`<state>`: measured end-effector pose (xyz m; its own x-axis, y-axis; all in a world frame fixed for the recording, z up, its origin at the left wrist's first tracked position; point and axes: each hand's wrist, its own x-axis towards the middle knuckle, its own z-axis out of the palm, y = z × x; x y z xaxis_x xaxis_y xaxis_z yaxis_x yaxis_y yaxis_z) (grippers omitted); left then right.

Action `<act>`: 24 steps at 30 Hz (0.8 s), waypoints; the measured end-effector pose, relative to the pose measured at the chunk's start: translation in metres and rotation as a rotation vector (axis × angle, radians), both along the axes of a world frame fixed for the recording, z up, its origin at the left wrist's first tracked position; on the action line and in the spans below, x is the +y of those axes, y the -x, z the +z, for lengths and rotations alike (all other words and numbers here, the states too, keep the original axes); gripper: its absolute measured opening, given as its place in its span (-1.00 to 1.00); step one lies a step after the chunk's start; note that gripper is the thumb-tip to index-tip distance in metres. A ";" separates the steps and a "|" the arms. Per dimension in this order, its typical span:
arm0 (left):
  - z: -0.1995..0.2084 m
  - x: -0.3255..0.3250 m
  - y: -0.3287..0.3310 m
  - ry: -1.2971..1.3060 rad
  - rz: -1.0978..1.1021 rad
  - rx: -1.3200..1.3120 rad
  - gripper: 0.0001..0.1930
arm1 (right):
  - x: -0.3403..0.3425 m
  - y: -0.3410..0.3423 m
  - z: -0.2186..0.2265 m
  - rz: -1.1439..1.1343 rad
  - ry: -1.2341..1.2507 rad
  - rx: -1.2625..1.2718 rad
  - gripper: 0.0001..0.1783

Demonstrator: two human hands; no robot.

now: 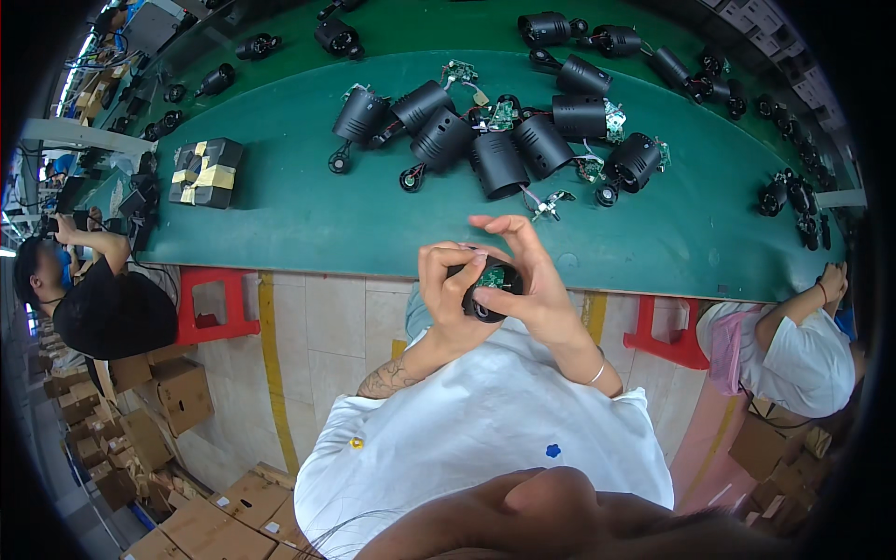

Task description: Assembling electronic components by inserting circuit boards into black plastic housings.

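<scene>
Close in front of me, just off the table's near edge, I hold a black cylindrical housing (483, 311) with its open end facing up. A green circuit board (494, 278) shows inside the opening. My left hand (446, 297) wraps around the housing's left side, its fingers bent over the rim. On the other side, my right hand (544, 297) grips the housing with its thumb pressed onto the board. The right index finger is raised and curved. Both palms hide much of the housing's sides.
Several black cylindrical housings (499, 166) with loose boards and wires lie on the green table (308, 224). A taped black block (207, 175) sits at the left. More units line the far strip. People sit at both sides near red stools (219, 303); cardboard boxes (183, 394) stand behind.
</scene>
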<state>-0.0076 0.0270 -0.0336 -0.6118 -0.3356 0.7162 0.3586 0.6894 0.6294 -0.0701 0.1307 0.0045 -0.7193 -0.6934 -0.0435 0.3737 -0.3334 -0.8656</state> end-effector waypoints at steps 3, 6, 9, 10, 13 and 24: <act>0.001 0.000 -0.001 0.008 -0.016 -0.010 -0.36 | 0.004 0.002 -0.005 0.056 -0.006 0.082 -0.24; 0.002 0.001 0.000 0.005 -0.028 -0.009 -0.36 | 0.005 0.001 -0.004 0.062 -0.013 0.109 -0.21; 0.004 0.002 0.001 -0.010 -0.050 0.005 -0.37 | 0.007 -0.002 0.000 0.025 -0.023 0.108 -0.20; 0.004 0.002 0.002 -0.010 -0.050 0.005 -0.37 | 0.007 -0.001 0.001 0.025 -0.023 0.108 -0.20; 0.003 0.004 0.004 -0.133 -0.081 0.013 -0.44 | 0.008 0.000 0.007 0.056 -0.110 0.021 -0.17; 0.010 -0.002 0.009 -0.059 -0.133 0.019 -0.50 | 0.019 0.007 0.002 0.130 -0.150 0.164 -0.10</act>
